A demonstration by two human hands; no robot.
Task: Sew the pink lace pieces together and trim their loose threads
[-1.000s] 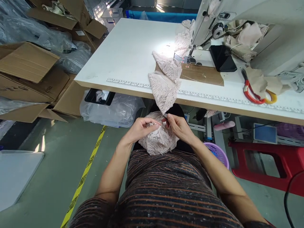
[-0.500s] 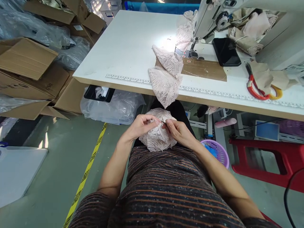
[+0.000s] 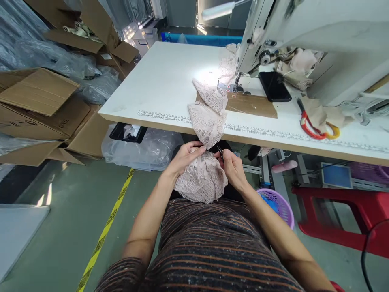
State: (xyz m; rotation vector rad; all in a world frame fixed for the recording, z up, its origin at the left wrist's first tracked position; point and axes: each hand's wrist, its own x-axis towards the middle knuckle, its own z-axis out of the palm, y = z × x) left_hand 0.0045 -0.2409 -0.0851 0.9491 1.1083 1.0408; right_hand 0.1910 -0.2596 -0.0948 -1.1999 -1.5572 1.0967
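Note:
My left hand (image 3: 185, 156) is closed on the top edge of a pile of pale pink lace pieces (image 3: 200, 180) resting in my lap. Close beside it, my right hand (image 3: 232, 166) pinches a small dark thread snip (image 3: 219, 151), its tip at the lace. A chain of joined lace pieces (image 3: 208, 121) hangs over the front edge of the white table (image 3: 170, 77) and runs back to the needle of the sewing machine (image 3: 304, 32).
On the table lie a brown card sheet (image 3: 252, 105), a black phone (image 3: 273, 86), red-handled scissors (image 3: 310, 126) and fabric scraps. Cardboard boxes (image 3: 39, 109) and plastic bags stand at the left. Under the table are a purple basket (image 3: 278, 202) and a red stool (image 3: 343, 215).
Both hands have shifted up toward the table edge, where the hanging lace chain meets the lap pile. The camera view tilted slightly upward.

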